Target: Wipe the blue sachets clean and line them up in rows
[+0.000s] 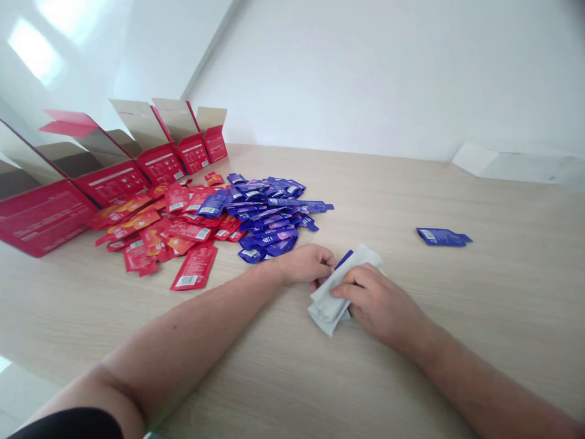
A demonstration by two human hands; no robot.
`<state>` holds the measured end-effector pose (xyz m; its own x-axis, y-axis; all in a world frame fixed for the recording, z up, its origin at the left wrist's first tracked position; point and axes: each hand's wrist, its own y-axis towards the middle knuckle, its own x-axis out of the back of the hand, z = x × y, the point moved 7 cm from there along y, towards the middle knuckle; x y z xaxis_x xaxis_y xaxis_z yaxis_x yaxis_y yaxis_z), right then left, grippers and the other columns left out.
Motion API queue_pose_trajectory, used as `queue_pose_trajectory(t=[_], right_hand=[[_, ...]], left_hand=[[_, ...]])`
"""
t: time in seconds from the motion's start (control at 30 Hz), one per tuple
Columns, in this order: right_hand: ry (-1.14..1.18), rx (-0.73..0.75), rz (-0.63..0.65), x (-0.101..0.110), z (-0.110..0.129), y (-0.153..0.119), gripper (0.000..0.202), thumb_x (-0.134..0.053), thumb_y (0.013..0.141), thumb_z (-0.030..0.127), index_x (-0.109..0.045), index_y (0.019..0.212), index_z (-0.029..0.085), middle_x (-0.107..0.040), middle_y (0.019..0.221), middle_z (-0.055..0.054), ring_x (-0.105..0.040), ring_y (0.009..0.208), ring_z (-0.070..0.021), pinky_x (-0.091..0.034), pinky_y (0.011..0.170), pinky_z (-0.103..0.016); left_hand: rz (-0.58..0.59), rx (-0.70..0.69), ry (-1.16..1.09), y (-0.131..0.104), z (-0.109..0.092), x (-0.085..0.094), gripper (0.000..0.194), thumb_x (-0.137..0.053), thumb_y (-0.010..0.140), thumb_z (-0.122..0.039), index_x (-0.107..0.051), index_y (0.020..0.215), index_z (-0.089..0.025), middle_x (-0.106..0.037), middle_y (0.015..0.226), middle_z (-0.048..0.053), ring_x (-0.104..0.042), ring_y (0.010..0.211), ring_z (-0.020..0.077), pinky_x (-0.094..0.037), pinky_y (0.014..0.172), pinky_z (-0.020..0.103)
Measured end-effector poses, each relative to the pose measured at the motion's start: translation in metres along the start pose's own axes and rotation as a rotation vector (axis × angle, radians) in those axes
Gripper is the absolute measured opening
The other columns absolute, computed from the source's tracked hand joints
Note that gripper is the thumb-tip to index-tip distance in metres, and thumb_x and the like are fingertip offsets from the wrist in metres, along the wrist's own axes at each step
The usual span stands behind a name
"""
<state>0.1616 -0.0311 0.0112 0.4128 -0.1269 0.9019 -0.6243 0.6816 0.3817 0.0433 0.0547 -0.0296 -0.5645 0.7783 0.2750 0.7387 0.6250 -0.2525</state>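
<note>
My left hand [311,265] is closed on one end of a blue gel sachet [344,258], most of which is hidden. A folded white cloth [329,300] lies over that sachet, gripped by the fingers of my right hand [375,300]. Just beyond my left hand spreads a pile of blue sachets [269,213]. Red and orange sachets [183,228] are heaped against its left side, and one red sachet [195,266] lies at their near edge. A single blue sachet [442,237] rests apart on the right.
Several open red cardboard boxes [112,183] stand in a row along the left, flaps up. A white wall [365,79] rises behind the light wooden table [479,305]. Near the wall at the right lies a white folded sheet-like object [507,164].
</note>
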Motion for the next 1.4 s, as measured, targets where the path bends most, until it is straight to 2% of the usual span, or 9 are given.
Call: queue_pose_trajectory(t=[0.1,0.2,0.4,0.57,0.73,0.9,1.07,1.27,1.4], right_hand=[[-0.008,-0.018,-0.040,0.002,-0.006,-0.002,0.036,-0.058,0.084,0.004,-0.072,0.111,0.024,-0.065,0.103,-0.008,-0.059,0.101,-0.0261,-0.053,0.090,-0.045],[-0.019,-0.065,-0.102,0.005,-0.011,-0.004,0.037,-0.055,0.084,0.002,-0.071,0.111,0.022,-0.064,0.105,-0.009,-0.059,0.101,-0.0261,-0.052,0.091,-0.047],[0.023,0.060,0.011,-0.002,0.013,-0.002,0.037,-0.052,0.088,0.004,-0.069,0.113,0.025,-0.064,0.104,-0.007,-0.058,0.101,-0.0254,-0.051,0.091,-0.046],[-0.017,-0.021,-0.091,0.004,0.000,-0.004,0.036,-0.052,0.087,0.004,-0.069,0.113,0.022,-0.063,0.106,-0.010,-0.058,0.100,-0.0259,-0.051,0.090,-0.046],[-0.007,0.074,0.022,-0.008,0.017,-0.002,0.039,-0.052,0.087,0.003,-0.070,0.112,0.027,-0.064,0.103,-0.007,-0.058,0.099,-0.0254,-0.051,0.087,-0.044],[-0.041,-0.008,-0.099,0.000,0.005,-0.004,0.037,-0.053,0.086,0.004,-0.070,0.113,0.023,-0.064,0.106,-0.009,-0.058,0.100,-0.0267,-0.050,0.091,-0.047],[-0.001,0.098,0.020,-0.010,0.021,-0.001,0.038,-0.054,0.087,0.004,-0.070,0.112,0.028,-0.064,0.102,-0.007,-0.058,0.098,-0.0256,-0.051,0.086,-0.045],[-0.001,0.020,-0.092,0.001,0.009,-0.001,0.037,-0.054,0.086,0.002,-0.070,0.113,0.022,-0.063,0.104,-0.010,-0.057,0.099,-0.0262,-0.052,0.088,-0.046],[0.026,0.074,-0.017,-0.004,0.014,0.000,0.036,-0.056,0.087,0.004,-0.071,0.112,0.025,-0.064,0.102,-0.007,-0.058,0.099,-0.0255,-0.052,0.089,-0.045]], left_hand=[[-0.051,-0.023,-0.032,0.001,-0.001,0.001,0.009,-0.058,0.072,-0.011,-0.064,0.076,-0.016,-0.060,0.060,-0.005,-0.057,0.051,0.0084,-0.048,0.051,0.019],[-0.044,-0.037,-0.081,0.002,0.001,-0.001,0.009,-0.059,0.071,-0.011,-0.065,0.077,-0.015,-0.063,0.062,-0.004,-0.057,0.052,0.0084,-0.048,0.052,0.019],[0.008,-0.019,-0.164,0.003,0.003,-0.004,0.009,-0.060,0.069,-0.011,-0.064,0.076,-0.014,-0.060,0.060,-0.005,-0.054,0.050,0.0071,-0.044,0.050,0.017],[0.043,-0.009,-0.160,0.005,0.003,-0.006,0.011,-0.059,0.067,-0.008,-0.063,0.074,-0.014,-0.061,0.060,-0.004,-0.057,0.052,0.0082,-0.045,0.051,0.018],[0.040,0.000,-0.171,0.005,0.005,-0.006,0.007,-0.063,0.071,-0.010,-0.063,0.076,-0.015,-0.059,0.060,-0.006,-0.054,0.050,0.0071,-0.044,0.050,0.018],[0.021,-0.007,-0.162,0.005,0.005,-0.004,0.009,-0.060,0.071,-0.009,-0.064,0.076,-0.015,-0.060,0.061,-0.005,-0.054,0.050,0.0074,-0.043,0.049,0.018],[0.059,0.002,-0.181,0.007,0.008,-0.006,0.007,-0.063,0.071,-0.011,-0.064,0.076,-0.015,-0.060,0.061,-0.005,-0.054,0.052,0.0074,-0.044,0.051,0.018],[0.020,-0.032,-0.135,0.006,0.005,-0.003,0.007,-0.061,0.070,-0.011,-0.064,0.076,-0.014,-0.058,0.060,-0.005,-0.053,0.051,0.0070,-0.042,0.049,0.017],[0.028,-0.073,-0.171,0.005,0.003,-0.003,0.006,-0.060,0.069,-0.013,-0.062,0.074,-0.014,-0.063,0.070,-0.002,-0.055,0.055,0.0074,-0.043,0.050,0.017]])
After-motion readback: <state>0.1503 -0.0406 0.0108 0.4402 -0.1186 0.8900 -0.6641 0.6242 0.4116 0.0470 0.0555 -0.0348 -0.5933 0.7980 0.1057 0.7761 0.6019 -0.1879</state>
